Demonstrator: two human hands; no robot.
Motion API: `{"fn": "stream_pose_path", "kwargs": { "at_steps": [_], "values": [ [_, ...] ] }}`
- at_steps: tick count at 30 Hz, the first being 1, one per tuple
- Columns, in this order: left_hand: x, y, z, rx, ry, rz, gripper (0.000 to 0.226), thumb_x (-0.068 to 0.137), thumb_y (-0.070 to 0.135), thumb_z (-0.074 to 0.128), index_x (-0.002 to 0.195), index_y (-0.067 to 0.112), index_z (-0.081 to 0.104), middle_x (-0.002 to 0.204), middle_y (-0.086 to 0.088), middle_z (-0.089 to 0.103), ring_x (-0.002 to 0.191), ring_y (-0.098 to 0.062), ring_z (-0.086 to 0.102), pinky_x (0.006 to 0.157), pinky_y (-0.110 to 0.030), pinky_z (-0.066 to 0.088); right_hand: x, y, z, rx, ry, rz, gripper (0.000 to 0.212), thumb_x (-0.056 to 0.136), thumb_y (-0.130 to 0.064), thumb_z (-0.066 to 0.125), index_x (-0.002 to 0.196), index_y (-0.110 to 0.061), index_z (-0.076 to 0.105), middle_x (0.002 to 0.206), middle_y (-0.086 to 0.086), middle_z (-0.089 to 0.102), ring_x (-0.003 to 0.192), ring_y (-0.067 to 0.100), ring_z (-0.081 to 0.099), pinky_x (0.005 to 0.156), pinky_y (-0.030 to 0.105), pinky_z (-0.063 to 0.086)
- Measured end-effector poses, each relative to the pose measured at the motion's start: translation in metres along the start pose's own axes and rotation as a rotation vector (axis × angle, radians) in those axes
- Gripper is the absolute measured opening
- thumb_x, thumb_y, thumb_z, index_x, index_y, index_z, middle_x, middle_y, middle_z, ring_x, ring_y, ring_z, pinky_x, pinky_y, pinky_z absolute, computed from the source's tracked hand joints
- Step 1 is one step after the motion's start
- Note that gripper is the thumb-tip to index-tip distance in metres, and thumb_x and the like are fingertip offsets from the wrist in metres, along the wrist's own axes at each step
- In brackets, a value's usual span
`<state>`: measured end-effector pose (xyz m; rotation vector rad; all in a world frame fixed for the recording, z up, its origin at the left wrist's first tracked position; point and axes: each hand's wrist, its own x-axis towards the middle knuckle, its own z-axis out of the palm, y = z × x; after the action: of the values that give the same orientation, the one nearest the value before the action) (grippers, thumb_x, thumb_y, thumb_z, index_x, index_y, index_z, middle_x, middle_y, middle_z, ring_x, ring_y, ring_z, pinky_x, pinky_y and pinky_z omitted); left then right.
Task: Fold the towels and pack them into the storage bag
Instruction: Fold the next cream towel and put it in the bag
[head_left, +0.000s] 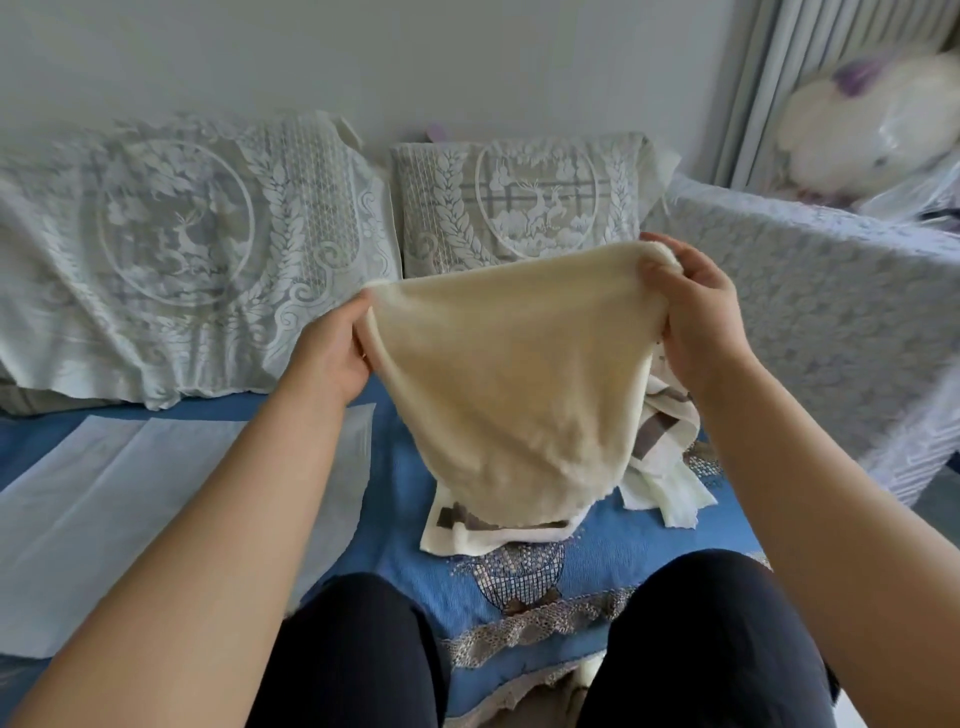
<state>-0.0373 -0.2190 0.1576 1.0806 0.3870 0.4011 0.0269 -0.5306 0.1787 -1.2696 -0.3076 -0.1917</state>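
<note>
The cream towel (498, 395) hung in the air between both hands, above the blue sofa seat (400, 467). The left hand (332, 353) pinched one top corner; the right hand (691, 306) had its fingers (655, 273) curled over the other. Below them lay a crumpled patterned towel (498, 525); the white storage bag (156, 499) lay flat beyond the left fingers. Judgement: level both corners and tension the edge before folding.

Storage bag (171, 499) flat on sofa (405, 525), left of towel pile (660, 441)
</note>
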Motion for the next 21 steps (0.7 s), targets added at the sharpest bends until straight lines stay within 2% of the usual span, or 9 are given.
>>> {"fn": "stream_pose_path", "kwargs": {
  "at_steps": [2,5,8,10,13,15,18,21],
  "values": [
    [-0.006,0.002,-0.001,-0.003,-0.02,0.014,0.031,0.093,0.031,0.057,0.116,0.012,0.063,0.114,-0.008,0.068,0.104,-0.02,0.065,0.078,-0.035,0.054,-0.004,-0.005,-0.001,-0.052,0.092,-0.036,0.019,0.084,-0.016,0.063,0.099,-0.022,0.072,0.096,0.001,0.069,0.077,0.01,0.059,0.067,0.026,0.051],
    [-0.013,0.007,-0.001,-0.016,0.012,0.037,0.027,0.089,0.037,0.059,0.106,0.017,0.067,0.109,-0.008,0.07,0.102,-0.022,0.066,0.085,-0.039,0.054,-0.01,-0.016,-0.002,0.035,0.214,-0.058,0.011,0.081,-0.013,0.064,0.088,-0.019,0.07,0.075,-0.006,0.066,0.068,0.005,0.058,0.065,0.024,0.049],
    [-0.016,0.017,0.006,-0.102,-0.11,0.047,0.038,0.087,0.047,0.059,0.111,0.018,0.066,0.097,-0.008,0.073,0.092,-0.022,0.07,0.072,-0.037,0.057,-0.009,-0.026,0.0,0.135,0.258,-0.113,0.012,0.081,-0.011,0.062,0.089,-0.019,0.067,0.081,-0.004,0.062,0.076,0.009,0.055,0.07,0.026,0.048],
    [-0.014,0.021,0.01,-0.154,-0.173,0.053,0.046,0.089,0.056,0.051,0.109,0.017,0.065,0.097,-0.009,0.074,0.091,-0.023,0.071,0.07,-0.037,0.058,-0.004,-0.028,0.002,0.145,0.283,-0.159,0.015,0.08,-0.012,0.061,0.092,-0.02,0.067,0.086,-0.005,0.062,0.074,0.006,0.057,0.07,0.023,0.049],
    [0.0,0.007,0.011,-0.055,-0.035,-0.038,0.062,0.086,0.066,0.046,0.116,0.014,0.065,0.105,-0.011,0.072,0.097,-0.026,0.068,0.077,-0.04,0.057,0.01,-0.013,0.003,-0.034,0.286,-0.134,0.022,0.082,-0.012,0.06,0.099,-0.024,0.064,0.089,-0.009,0.063,0.065,-0.005,0.059,0.064,0.013,0.05],
    [0.01,-0.014,0.003,-0.001,0.059,-0.142,0.055,0.088,0.059,0.051,0.116,0.013,0.065,0.108,-0.009,0.07,0.099,-0.024,0.067,0.076,-0.039,0.055,0.024,0.014,0.0,-0.149,0.261,-0.067,0.025,0.083,-0.01,0.06,0.105,-0.022,0.063,0.092,-0.007,0.062,0.069,-0.001,0.057,0.062,0.011,0.048],
    [0.027,-0.046,-0.009,-0.042,0.082,-0.267,0.03,0.094,0.037,0.054,0.103,0.01,0.065,0.112,-0.006,0.068,0.091,-0.021,0.067,0.07,-0.038,0.053,0.048,0.061,-0.006,-0.203,0.273,0.051,0.031,0.081,-0.004,0.059,0.108,-0.017,0.064,0.091,-0.004,0.063,0.072,0.005,0.056,0.061,0.013,0.047],
    [0.054,-0.066,-0.009,-0.154,0.116,-0.24,0.021,0.098,0.025,0.05,0.102,0.008,0.061,0.126,-0.011,0.062,0.102,-0.023,0.062,0.085,-0.04,0.049,0.076,0.103,-0.008,-0.207,0.216,0.136,0.046,0.08,-0.003,0.057,0.122,-0.021,0.058,0.112,0.002,0.063,0.087,0.011,0.061,0.06,0.016,0.049]
  ]
}}
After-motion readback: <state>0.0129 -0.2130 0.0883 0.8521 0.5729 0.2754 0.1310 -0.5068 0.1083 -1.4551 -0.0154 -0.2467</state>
